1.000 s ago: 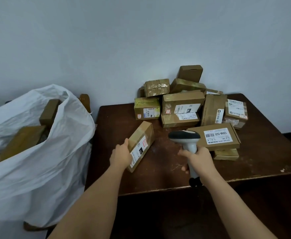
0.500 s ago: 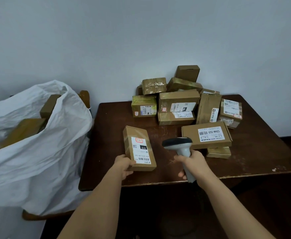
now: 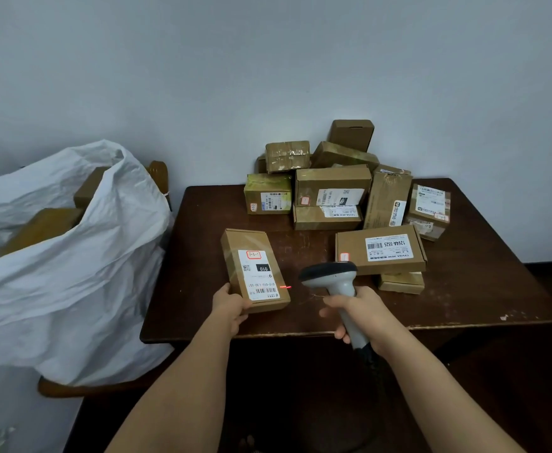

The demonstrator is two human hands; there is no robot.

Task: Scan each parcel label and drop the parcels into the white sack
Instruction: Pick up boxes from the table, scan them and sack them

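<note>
A flat brown parcel (image 3: 248, 246) lies label-up near the front of the dark wooden table (image 3: 202, 256). My left hand (image 3: 230, 307) grips its near corner. My right hand (image 3: 363, 310) holds a grey handheld scanner (image 3: 332, 277) by the handle, its head pointing left at the parcel. A red scan line (image 3: 285, 287) glows at the label's right edge, beside the barcode. The white sack (image 3: 72, 273) stands open at the left with brown parcels inside.
Several more brown parcels (image 3: 332, 186) are piled at the back of the table against the wall. A labelled flat box (image 3: 381, 250) lies just right of the scanner. The sack sits on a wooden chair (image 3: 81, 390).
My left hand turned the parcel from its edge to lie flat, label up, and drew it nearer. The scanner has come closer to it and a red line now shows.
</note>
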